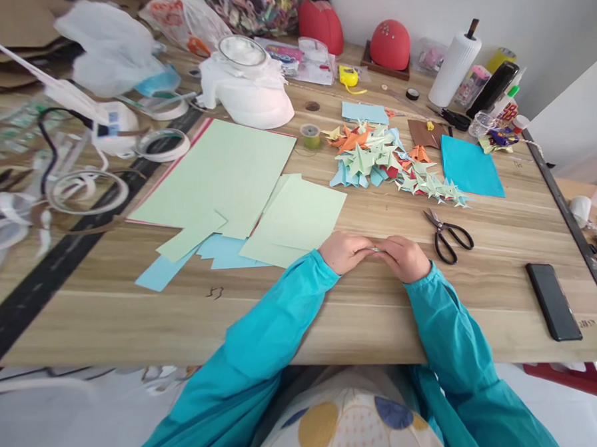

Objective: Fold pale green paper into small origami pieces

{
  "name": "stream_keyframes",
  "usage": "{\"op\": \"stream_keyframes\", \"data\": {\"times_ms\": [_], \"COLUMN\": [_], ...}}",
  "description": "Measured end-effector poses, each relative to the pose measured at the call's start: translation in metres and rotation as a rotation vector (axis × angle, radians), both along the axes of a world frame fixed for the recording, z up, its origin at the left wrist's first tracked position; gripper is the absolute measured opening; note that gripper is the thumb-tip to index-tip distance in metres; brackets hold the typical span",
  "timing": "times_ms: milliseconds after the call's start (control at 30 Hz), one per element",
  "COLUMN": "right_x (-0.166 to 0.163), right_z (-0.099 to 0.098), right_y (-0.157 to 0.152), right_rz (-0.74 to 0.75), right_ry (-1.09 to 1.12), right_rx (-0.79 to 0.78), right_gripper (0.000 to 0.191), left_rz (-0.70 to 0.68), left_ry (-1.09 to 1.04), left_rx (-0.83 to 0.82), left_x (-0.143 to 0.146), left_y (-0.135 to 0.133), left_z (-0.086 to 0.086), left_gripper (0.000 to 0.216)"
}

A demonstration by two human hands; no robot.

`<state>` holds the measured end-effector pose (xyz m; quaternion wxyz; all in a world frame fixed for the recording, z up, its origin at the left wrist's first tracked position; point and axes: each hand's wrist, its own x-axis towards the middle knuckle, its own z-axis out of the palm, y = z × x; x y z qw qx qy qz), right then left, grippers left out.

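My left hand (347,251) and my right hand (403,257) meet fingertip to fingertip over the table, both closed. Between them they pinch a small folded piece of pale green paper (376,249), mostly hidden by the fingers. Left of my hands lie pale green paper sheets (298,213), with light blue paper pieces (167,270) partly under them. Beyond the hands is a heap of folded paper stars (362,157) in green, orange, blue and red. Black-handled scissors (449,235) rest to the right of my right hand, blades partly apart.
A phone (553,301) lies near the right edge. A turquoise cloth square (470,166) is beside the stars, and a thread spool (310,137) stands left of them. At the far left are a glue gun (87,114), tape rolls (162,145) and plastic bags (109,43).
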<state>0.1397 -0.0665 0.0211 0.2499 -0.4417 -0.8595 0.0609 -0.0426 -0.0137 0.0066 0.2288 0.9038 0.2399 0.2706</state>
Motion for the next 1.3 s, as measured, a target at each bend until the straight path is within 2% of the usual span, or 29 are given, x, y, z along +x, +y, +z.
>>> {"op": "stream_keyframes", "data": {"times_ms": [200,400,567,1100,1300], "right_x": [0.001,0.002,0.0,-0.002,-0.004], "right_z": [0.002,0.005,0.005,0.008,0.007], "right_y": [0.0,0.0,-0.001,-0.003,-0.003], "right_rz": [0.083,0.13,0.135,0.039,0.065], "right_ry": [0.149,0.193,0.232,0.174,0.182], "right_rx": [-0.044,-0.121,-0.165,-0.151,-0.145], "right_gripper": [0.027,0.027,0.025,0.025,0.027], "left_rz": [-0.091,-0.057,0.022,0.021,-0.018], "left_ry": [-0.039,-0.033,-0.082,-0.056,-0.06], "left_rx": [-0.172,-0.312,-0.334,-0.345,-0.508], "left_x": [-0.003,-0.005,-0.007,-0.005,-0.005], "left_y": [-0.001,-0.001,-0.002,-0.003,-0.003], "left_z": [0.012,0.016,0.018,0.021,0.023], "left_gripper": [0.033,0.027,0.018,0.017,0.025]}}
